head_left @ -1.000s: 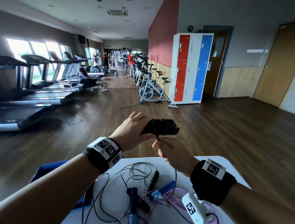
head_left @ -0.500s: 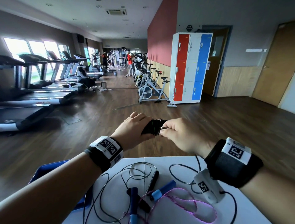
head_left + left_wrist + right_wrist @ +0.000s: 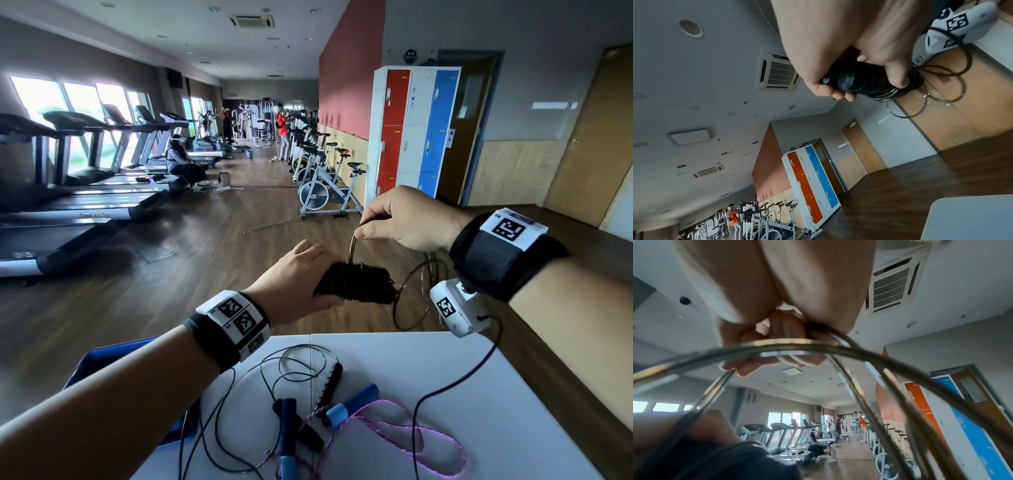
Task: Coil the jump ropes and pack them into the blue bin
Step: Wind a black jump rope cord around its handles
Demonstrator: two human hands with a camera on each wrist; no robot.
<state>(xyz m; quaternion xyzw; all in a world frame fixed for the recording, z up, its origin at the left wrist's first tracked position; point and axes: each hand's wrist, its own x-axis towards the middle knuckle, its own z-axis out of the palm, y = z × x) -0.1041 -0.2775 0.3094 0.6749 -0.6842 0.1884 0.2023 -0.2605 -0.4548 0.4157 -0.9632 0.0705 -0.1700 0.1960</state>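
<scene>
My left hand (image 3: 298,284) grips the black handles of a jump rope (image 3: 356,284) with its thin cord wound round them, held in the air beyond the white table (image 3: 479,394). The left wrist view shows my fingers curled round that black bundle (image 3: 859,81). Above and to the right, my right hand (image 3: 404,219) pinches the loose black cord (image 3: 352,246), which rises from the bundle and loops down behind (image 3: 411,294). The right wrist view shows the cord (image 3: 787,345) running across my curled fingers. The blue bin (image 3: 113,359) stands at the table's left edge, mostly hidden by my forearm.
On the table lie another black jump rope (image 3: 329,380), blue handles (image 3: 352,404) and a pink cord (image 3: 428,442), tangled near the front. My wrist camera's cable (image 3: 455,383) hangs over the table. Treadmills, exercise bikes and lockers (image 3: 411,130) stand far off on the wooden floor.
My right hand has gone from below the bundle, past its end, up to above and right of it, drawing the cord round. The left hand has held the bundle about still.
</scene>
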